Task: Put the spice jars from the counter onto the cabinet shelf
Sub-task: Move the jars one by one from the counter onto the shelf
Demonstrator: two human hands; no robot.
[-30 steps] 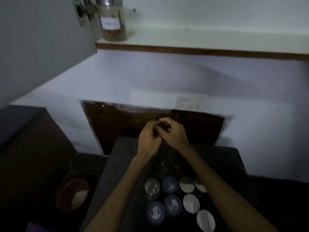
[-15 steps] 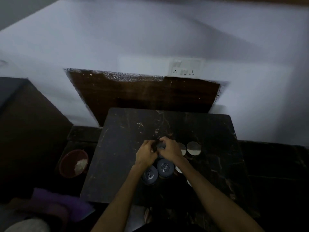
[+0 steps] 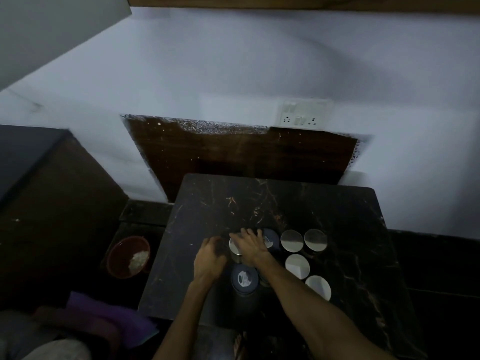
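The dark marble worktop carries a cluster of round spice jars seen from above. Both hands meet over one silver-lidded jar at the 10 o'clock edge of the cluster. The left hand curls against the jar's left side; the right hand lies over its lid with fingers spread. Whether either hand has closed a firm grasp cannot be told. A dark-lidded jar stands at 6 o'clock from the hands, between the forearms. Four more silver-lidded jars stand at 3 to 4 o'clock, close together. A red round bowl with pale contents sits below the worktop at 9 o'clock.
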